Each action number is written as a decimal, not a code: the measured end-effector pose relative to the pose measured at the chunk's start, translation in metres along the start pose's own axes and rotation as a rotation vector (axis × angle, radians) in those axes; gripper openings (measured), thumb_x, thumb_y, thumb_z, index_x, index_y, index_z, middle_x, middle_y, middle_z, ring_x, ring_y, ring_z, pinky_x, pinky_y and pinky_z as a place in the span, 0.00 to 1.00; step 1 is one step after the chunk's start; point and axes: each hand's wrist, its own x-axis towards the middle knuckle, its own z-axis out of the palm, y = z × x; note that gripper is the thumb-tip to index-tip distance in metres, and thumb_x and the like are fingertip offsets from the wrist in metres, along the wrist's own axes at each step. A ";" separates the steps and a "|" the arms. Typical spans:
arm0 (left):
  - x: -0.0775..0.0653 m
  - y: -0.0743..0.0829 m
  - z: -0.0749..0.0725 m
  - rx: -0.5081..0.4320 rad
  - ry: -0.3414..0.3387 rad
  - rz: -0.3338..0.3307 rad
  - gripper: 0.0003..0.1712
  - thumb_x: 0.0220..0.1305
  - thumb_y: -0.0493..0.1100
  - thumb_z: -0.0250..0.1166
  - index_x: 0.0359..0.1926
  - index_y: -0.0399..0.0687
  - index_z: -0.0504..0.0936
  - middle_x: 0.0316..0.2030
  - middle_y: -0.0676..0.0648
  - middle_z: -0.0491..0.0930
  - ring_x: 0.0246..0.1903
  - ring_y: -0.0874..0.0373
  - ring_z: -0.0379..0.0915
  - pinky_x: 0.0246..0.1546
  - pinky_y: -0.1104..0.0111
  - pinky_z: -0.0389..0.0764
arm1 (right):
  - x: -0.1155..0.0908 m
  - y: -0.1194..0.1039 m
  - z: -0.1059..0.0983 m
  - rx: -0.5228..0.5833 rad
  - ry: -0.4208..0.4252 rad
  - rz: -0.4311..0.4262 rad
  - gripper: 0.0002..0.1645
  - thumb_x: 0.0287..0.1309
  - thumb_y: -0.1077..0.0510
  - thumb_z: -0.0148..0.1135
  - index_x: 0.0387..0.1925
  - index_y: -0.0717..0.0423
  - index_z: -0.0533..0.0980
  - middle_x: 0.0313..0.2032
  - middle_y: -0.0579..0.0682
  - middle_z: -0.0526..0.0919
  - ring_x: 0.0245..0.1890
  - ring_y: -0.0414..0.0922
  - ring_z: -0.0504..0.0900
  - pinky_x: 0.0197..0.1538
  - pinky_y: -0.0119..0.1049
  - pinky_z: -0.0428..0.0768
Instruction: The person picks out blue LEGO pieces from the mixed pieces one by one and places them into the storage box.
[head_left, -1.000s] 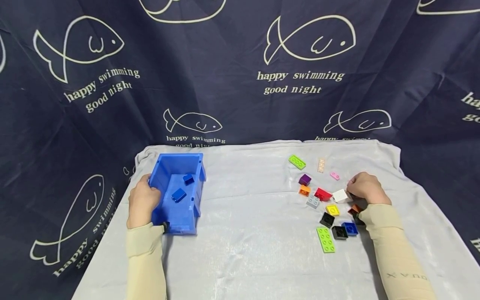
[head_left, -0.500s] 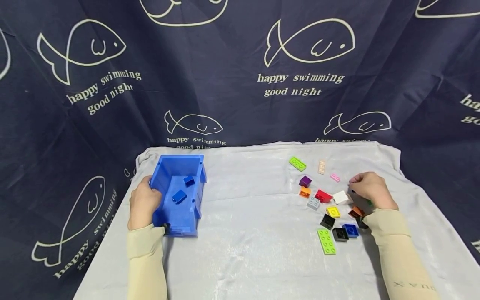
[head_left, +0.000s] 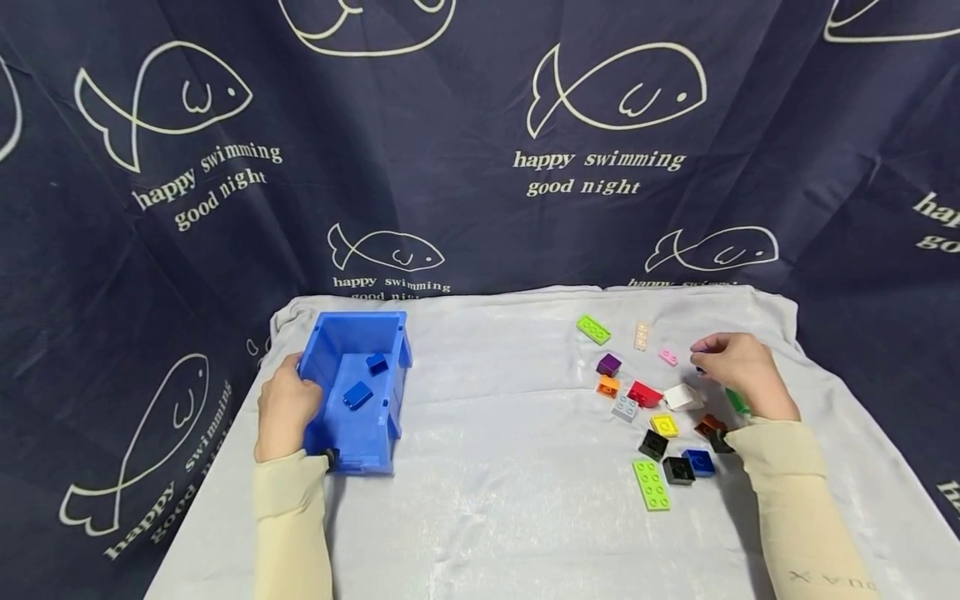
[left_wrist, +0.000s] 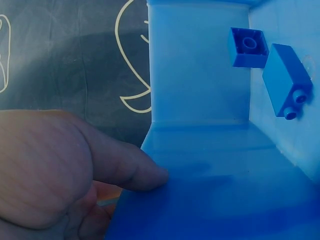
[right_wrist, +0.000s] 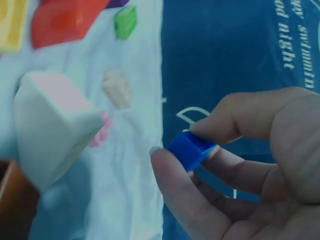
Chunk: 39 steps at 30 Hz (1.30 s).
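A blue plastic bin stands at the left of the table, with two blue toy bricks lying inside. My left hand grips the bin's left wall, the thumb inside and the fingers outside. On the right, my right hand pinches a small blue toy brick between thumb and fingers, just above the cloth. Nearest to that hand are a white brick, a pink brick and a green brick, the last partly hidden by the wrist.
Several other bricks lie scattered at the right, among them red, yellow, purple, black and a lime plate. A grey-white cloth covers the table. Behind it hangs a dark blue curtain with fish prints.
The right hand has lifted slightly away from the white brick, and a blue brick now shows in its fingers. A green brick has come into view beside the wrist. The left hand stays on the bin.
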 end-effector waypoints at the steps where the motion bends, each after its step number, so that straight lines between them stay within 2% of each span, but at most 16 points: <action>1: 0.000 0.000 0.000 0.000 -0.001 -0.001 0.37 0.63 0.35 0.42 0.75 0.37 0.63 0.64 0.22 0.71 0.59 0.22 0.71 0.59 0.34 0.71 | -0.001 -0.002 -0.001 0.007 -0.004 -0.012 0.21 0.65 0.49 0.63 0.50 0.62 0.81 0.39 0.58 0.88 0.34 0.50 0.89 0.32 0.37 0.75; 7: 0.000 -0.001 0.001 -0.002 0.000 -0.009 0.37 0.64 0.35 0.42 0.75 0.37 0.63 0.64 0.22 0.71 0.59 0.22 0.71 0.59 0.34 0.71 | -0.010 -0.015 -0.004 0.065 -0.017 -0.066 0.23 0.65 0.48 0.63 0.53 0.60 0.80 0.47 0.61 0.87 0.36 0.49 0.90 0.39 0.41 0.75; 12: 0.000 0.000 0.000 -0.002 0.005 0.000 0.37 0.63 0.34 0.43 0.75 0.37 0.64 0.63 0.22 0.72 0.59 0.22 0.71 0.58 0.34 0.72 | -0.016 -0.025 -0.005 0.104 -0.013 -0.106 0.23 0.67 0.49 0.63 0.55 0.61 0.80 0.49 0.61 0.85 0.36 0.48 0.89 0.43 0.41 0.77; 16: 0.000 0.000 0.000 -0.005 0.003 0.002 0.37 0.63 0.34 0.44 0.75 0.36 0.64 0.63 0.22 0.71 0.59 0.22 0.71 0.58 0.34 0.71 | -0.019 -0.034 -0.003 0.134 -0.012 -0.105 0.23 0.68 0.49 0.62 0.56 0.60 0.79 0.51 0.62 0.84 0.37 0.47 0.89 0.46 0.44 0.78; 18: 0.000 0.000 0.000 -0.011 0.000 0.000 0.37 0.63 0.35 0.44 0.75 0.36 0.63 0.64 0.22 0.71 0.59 0.22 0.71 0.58 0.34 0.72 | -0.020 -0.039 -0.003 0.148 -0.008 -0.101 0.22 0.69 0.49 0.61 0.56 0.59 0.79 0.52 0.62 0.83 0.37 0.48 0.89 0.45 0.43 0.79; 25: 0.000 -0.001 0.000 -0.011 0.008 0.010 0.37 0.63 0.34 0.43 0.75 0.36 0.63 0.64 0.21 0.71 0.59 0.22 0.71 0.58 0.34 0.72 | -0.023 -0.055 -0.003 0.197 0.009 -0.142 0.19 0.68 0.52 0.61 0.54 0.58 0.80 0.48 0.58 0.85 0.35 0.42 0.87 0.38 0.30 0.81; 33: 0.000 -0.001 0.000 -0.008 0.009 0.008 0.37 0.63 0.34 0.42 0.75 0.36 0.63 0.64 0.22 0.71 0.59 0.22 0.71 0.58 0.34 0.71 | -0.031 -0.079 -0.004 0.229 0.018 -0.217 0.17 0.67 0.55 0.60 0.53 0.58 0.81 0.46 0.61 0.87 0.34 0.43 0.90 0.37 0.30 0.81; 39: 0.000 -0.002 0.001 -0.013 0.010 0.006 0.37 0.63 0.35 0.43 0.75 0.37 0.64 0.63 0.22 0.72 0.59 0.23 0.71 0.58 0.34 0.72 | -0.038 -0.103 -0.005 0.288 -0.009 -0.256 0.18 0.68 0.54 0.61 0.54 0.60 0.81 0.44 0.60 0.87 0.33 0.38 0.89 0.37 0.30 0.83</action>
